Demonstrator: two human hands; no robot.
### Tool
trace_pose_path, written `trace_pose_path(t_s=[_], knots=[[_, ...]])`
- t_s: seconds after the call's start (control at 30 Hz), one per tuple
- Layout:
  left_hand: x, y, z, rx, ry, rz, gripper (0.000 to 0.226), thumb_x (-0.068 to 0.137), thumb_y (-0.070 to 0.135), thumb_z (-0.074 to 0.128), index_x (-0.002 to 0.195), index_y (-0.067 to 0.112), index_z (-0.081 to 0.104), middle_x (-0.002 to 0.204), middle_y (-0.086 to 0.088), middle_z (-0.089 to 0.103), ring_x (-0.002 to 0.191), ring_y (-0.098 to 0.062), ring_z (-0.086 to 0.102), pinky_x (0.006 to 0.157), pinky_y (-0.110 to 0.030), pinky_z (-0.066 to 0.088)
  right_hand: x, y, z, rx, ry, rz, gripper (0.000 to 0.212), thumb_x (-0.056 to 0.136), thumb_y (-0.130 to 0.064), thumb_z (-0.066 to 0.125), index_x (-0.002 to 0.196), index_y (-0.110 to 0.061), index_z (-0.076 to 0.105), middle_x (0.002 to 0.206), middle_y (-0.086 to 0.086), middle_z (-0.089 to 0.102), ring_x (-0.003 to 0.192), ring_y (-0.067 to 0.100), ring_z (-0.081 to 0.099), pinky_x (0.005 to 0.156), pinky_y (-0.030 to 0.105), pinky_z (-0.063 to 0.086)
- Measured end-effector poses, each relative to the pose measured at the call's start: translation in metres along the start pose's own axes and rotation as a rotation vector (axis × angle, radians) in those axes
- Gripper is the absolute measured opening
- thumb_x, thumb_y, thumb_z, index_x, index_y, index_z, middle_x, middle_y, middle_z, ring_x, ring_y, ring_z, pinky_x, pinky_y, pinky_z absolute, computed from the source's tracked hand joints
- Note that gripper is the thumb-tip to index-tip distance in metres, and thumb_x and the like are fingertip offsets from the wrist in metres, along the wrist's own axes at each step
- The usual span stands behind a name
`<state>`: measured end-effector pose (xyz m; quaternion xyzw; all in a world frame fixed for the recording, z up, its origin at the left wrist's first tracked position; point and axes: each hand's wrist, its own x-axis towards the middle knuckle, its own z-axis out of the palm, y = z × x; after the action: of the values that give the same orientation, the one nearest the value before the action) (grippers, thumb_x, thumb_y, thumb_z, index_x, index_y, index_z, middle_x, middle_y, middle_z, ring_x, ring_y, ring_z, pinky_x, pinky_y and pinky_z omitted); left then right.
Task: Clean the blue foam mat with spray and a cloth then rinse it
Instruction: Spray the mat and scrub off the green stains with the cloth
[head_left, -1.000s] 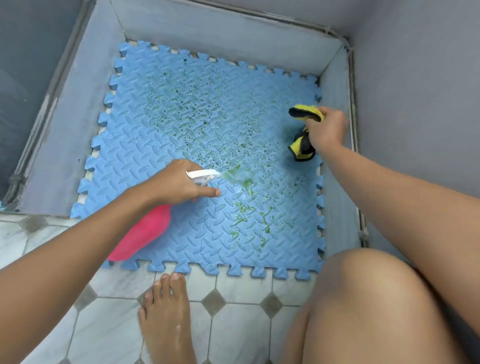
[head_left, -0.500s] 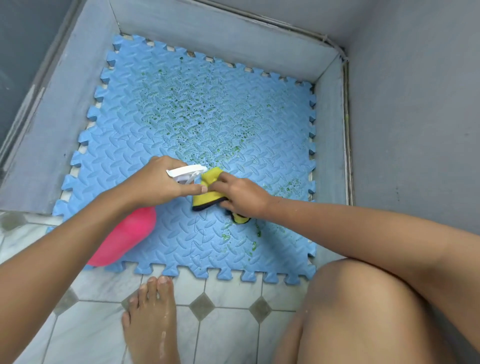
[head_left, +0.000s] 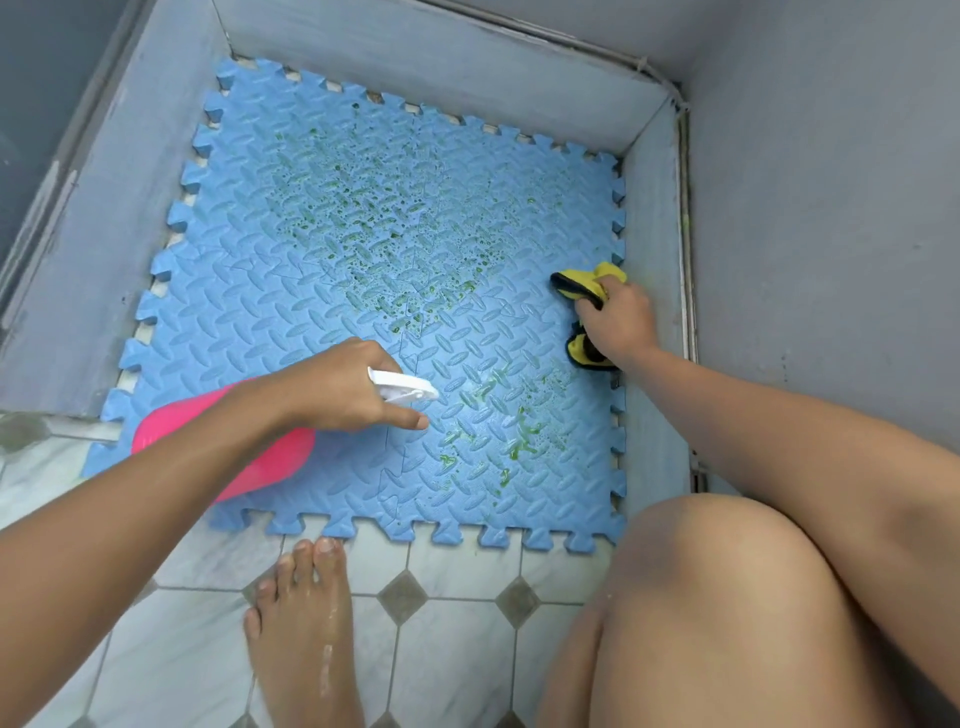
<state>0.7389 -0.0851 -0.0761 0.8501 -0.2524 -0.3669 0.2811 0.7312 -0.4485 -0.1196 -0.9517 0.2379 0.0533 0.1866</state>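
Head view only. In the left grip (head_left: 337, 384), fingers curled round the neck of the pink spray bottle (head_left: 270, 457), index finger stretched forward just below the white nozzle (head_left: 402, 388). Held low over the blue foam mat (head_left: 363, 234), nozzle turned to the right. Just ahead of this grip, to its right, green blotches (head_left: 519, 447) on the mat.

Well to the right, apart from it, the right grip (head_left: 618, 322), pressed together on a bunched yellow cloth (head_left: 587, 283) with black edge, down on the mat at its right border.

Under both grips the mat, flat between grey walls (head_left: 415, 57). Behind the left grip, toward the body, tiled floor (head_left: 441, 649) with a bare foot (head_left: 301, 634). Behind the right grip, a bent knee (head_left: 727, 597).
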Motion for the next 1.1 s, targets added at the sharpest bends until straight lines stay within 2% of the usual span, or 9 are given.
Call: trace_pose_path(t_s=[0.1, 0.17, 0.27, 0.37, 0.47, 0.57, 0.83, 0.93, 1.1], knots=[[-0.001, -0.001, -0.006, -0.042, -0.014, 0.036, 0.070, 0.059, 0.079, 0.075, 0.059, 0.014, 0.049, 0.051, 0.006, 0.050, 0.052, -0.013, 0.048, 0.059, -0.033, 0.041, 0.000, -0.003, -0.005, 0.025, 0.003, -0.025, 0.032, 0.090, -0.042, 0.052, 0.078, -0.013, 0.055, 0.078, 0.007, 0.053, 0.081, 0.032, 0.056, 0.065, 0.034, 0.039], [-0.003, -0.001, -0.007, -0.065, -0.043, 0.038, 0.062, 0.068, 0.071, 0.077, 0.060, 0.012, 0.058, 0.051, 0.005, 0.060, 0.051, -0.014, 0.054, 0.060, -0.032, 0.044, -0.005, -0.014, -0.005, 0.028, -0.023, -0.091, 0.032, 0.092, -0.038, 0.053, 0.073, -0.013, 0.048, 0.073, 0.006, 0.049, 0.078, 0.032, 0.055, 0.063, 0.033, 0.033], [-0.006, 0.001, -0.013, -0.126, 0.105, -0.050, 0.057, 0.075, 0.056, 0.085, 0.060, 0.008, 0.058, 0.045, -0.003, 0.061, 0.041, -0.014, 0.054, 0.054, -0.027, 0.042, -0.031, -0.038, 0.010, -0.033, -0.157, -0.336, 0.019, 0.091, -0.033, 0.057, 0.084, -0.014, 0.056, 0.087, 0.010, 0.059, 0.088, 0.033, 0.058, 0.070, 0.035, 0.039], [-0.009, -0.002, -0.026, -0.190, 0.227, -0.076, 0.054, 0.076, 0.050, 0.088, 0.062, 0.005, 0.061, 0.050, -0.006, 0.066, 0.041, -0.011, 0.052, 0.050, -0.023, 0.041, -0.088, -0.063, 0.029, -0.092, -0.500, -0.731, 0.026, 0.086, -0.028, 0.060, 0.105, -0.011, 0.066, 0.102, 0.012, 0.067, 0.096, 0.033, 0.062, 0.082, 0.038, 0.048], [-0.011, -0.006, -0.039, -0.254, 0.177, -0.049, 0.049, 0.078, 0.049, 0.086, 0.062, 0.007, 0.067, 0.055, -0.006, 0.069, 0.045, -0.013, 0.049, 0.046, -0.018, 0.038, -0.151, -0.067, 0.038, -0.179, -0.863, -1.090, 0.024, 0.086, -0.021, 0.068, 0.108, -0.010, 0.068, 0.101, 0.012, 0.064, 0.086, 0.033, 0.063, 0.072, 0.036, 0.049], [-0.010, -0.008, -0.039, -0.276, 0.177, -0.039, 0.044, 0.081, 0.045, 0.084, 0.065, 0.007, 0.069, 0.059, -0.005, 0.070, 0.047, -0.012, 0.048, 0.050, -0.022, 0.039, -0.151, -0.054, 0.027, -0.320, -0.982, -1.223, 0.028, 0.087, -0.023, 0.068, 0.115, -0.015, 0.068, 0.106, 0.010, 0.061, 0.076, 0.033, 0.062, 0.062, 0.032, 0.042], [-0.003, -0.006, -0.025, -0.239, 0.099, -0.002, 0.057, 0.063, 0.071, 0.076, 0.059, 0.015, 0.064, 0.054, 0.003, 0.064, 0.050, -0.007, 0.050, 0.060, -0.028, 0.038, 0.007, -0.031, -0.023, -0.306, -0.518, -0.476, 0.023, 0.078, -0.038, 0.077, 0.096, -0.026, 0.068, 0.080, -0.003, 0.061, 0.084, 0.023, 0.060, 0.068, 0.029, 0.038], [-0.001, -0.009, -0.024, -0.223, 0.103, 0.009, 0.060, 0.063, 0.075, 0.074, 0.060, 0.015, 0.066, 0.057, 0.001, 0.067, 0.054, -0.008, 0.053, 0.061, -0.028, 0.040, 0.007, -0.034, -0.024, -0.239, -0.729, -0.370, 0.024, 0.068, -0.038, 0.087, 0.070, -0.025, 0.067, 0.061, -0.008, 0.053, 0.063, 0.013, 0.049, 0.061, 0.027, 0.038], [0.005, -0.009, -0.023, -0.207, 0.107, 0.008, 0.061, 0.064, 0.072, 0.080, 0.061, 0.013, 0.066, 0.058, 0.000, 0.069, 0.052, -0.006, 0.052, 0.063, -0.030, 0.041, -0.056, -0.036, -0.001, -0.485, -1.288, -0.339, 0.034, 0.063, -0.040, 0.092, 0.060, -0.015, 0.068, 0.048, -0.004, 0.045, 0.055, 0.015, 0.043, 0.061, 0.032, 0.050]])
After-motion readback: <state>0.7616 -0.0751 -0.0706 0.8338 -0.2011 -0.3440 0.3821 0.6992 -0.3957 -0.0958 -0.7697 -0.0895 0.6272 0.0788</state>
